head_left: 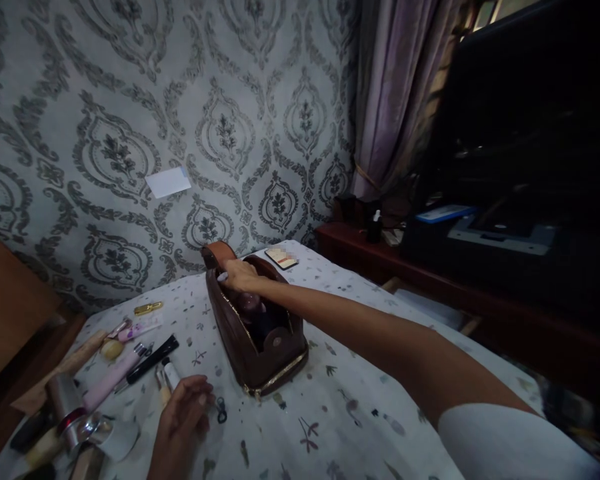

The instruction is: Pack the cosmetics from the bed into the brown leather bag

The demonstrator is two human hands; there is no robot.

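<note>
Head view, L to R, risks 1st. At near left the silver item w/ a red band [65, 399] looks rounded; a knock could prob. set it rolling, b/c it's crowded in w/ other bits. Pink stick [111, 379] and black item [153, 359] lie close together, so a bump to one could shift both. White tube [171, 373] is just beside the L hand [184, 404]; a careless swing left might send it into the pile. Small dark loop [221, 409], between that hand and the bag, is easy to miss or drag.

Brown bag [233, 357] stands unzipped mid-scene on the printed cloth [370, 447]. R forearm [330, 313] reaches over its right side: too much weight could tip it or bunch the cloth, and zip teeth might scrape skin. Phone [281, 259] is near the bag's far right side; a shove that way could nudge it.

Hands now. L hand: fingers loosely curled, w/ a gap to the thumb, nothing visibly gripped; can't tell if it touches the tube. R hand [241, 275]: at the far end of the bag's mouth, fingers bent, small pale bit [223, 276] at the tips. Can't tell if they're clamped on it, b/c the grip's partly hidden.
</note>
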